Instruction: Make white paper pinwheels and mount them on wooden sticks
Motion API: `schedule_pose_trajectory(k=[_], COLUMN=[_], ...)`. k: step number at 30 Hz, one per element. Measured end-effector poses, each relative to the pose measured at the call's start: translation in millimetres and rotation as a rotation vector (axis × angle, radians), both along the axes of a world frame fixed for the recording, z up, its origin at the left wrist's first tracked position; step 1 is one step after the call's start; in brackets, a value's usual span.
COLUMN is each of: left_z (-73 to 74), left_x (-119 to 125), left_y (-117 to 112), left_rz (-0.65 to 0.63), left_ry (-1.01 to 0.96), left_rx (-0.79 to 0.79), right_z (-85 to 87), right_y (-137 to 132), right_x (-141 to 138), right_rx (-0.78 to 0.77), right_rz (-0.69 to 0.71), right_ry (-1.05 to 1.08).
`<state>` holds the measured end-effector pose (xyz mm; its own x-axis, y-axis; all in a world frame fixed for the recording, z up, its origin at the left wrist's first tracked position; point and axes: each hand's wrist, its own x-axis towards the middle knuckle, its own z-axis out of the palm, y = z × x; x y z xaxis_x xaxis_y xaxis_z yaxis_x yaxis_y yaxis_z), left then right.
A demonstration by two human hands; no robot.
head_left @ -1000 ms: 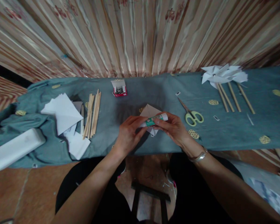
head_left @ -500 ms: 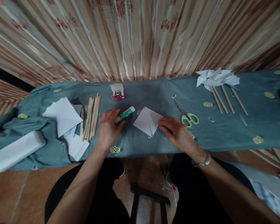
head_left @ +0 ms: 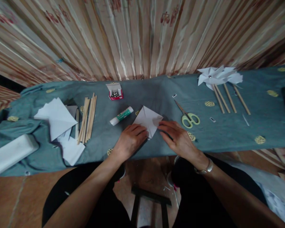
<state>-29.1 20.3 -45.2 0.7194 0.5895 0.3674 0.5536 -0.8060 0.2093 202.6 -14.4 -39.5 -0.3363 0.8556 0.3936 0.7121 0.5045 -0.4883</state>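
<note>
A white square of paper (head_left: 148, 118) with cuts running in from its corners lies on the cloth in front of me. My left hand (head_left: 130, 139) rests over its lower left edge, fingers stretched out and lying on the paper. At the right corner, my right hand (head_left: 177, 136) has its fingertips on the paper's edge; the thumb sits lower, and the exact grip is partly hidden. A green and white glue stick (head_left: 122, 116) lies beyond my left hand, touched by neither hand. Scissors with light green handles (head_left: 190, 119) lie open to the right.
A red box of metal pins (head_left: 115, 94) stands open at the back. Wooden sticks (head_left: 87, 120), loose white paper (head_left: 61, 117) and a white case (head_left: 11, 155) lie to the left. Several paper pinwheels (head_left: 218, 77) on sticks lie at the back right. A curtain (head_left: 142, 38) hangs behind.
My left hand has let go of the glue stick, now on the cloth, and moved right onto the paper. My right hand stays at the paper's right corner. The view has shifted slightly.
</note>
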Motion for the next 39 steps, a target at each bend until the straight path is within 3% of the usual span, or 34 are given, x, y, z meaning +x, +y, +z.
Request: schedule_pose_trajectory(k=[5, 13, 22, 35, 39], left_z=[-2.1, 9.1, 11.1, 4.0, 6.4], left_x=[2, 11, 7, 11, 13], left_y=[-1, -20, -24, -21, -18], left_rz=[0.014, -0.047, -0.006, 0.116, 0.138], left_ry=[-0.098, -0.329, -0.318, -0.333, -0.321], left_rx=[-0.025, -0.274, -0.275, -0.295, -0.321], right_z=[-0.4, 1.2, -1.8, -0.9, 0.8], right_y=[-2, -17, -19, -16, -17], right_x=[-2, -17, -24, -27, -23], right_rx=[-0.011, -0.114, -0.213, -0.249, -0.198], right_rz=[-0.022, -0.02, -0.059, -0.155, -0.179], right_ry=[0.042, 0.112, 0.152, 0.226, 0.24])
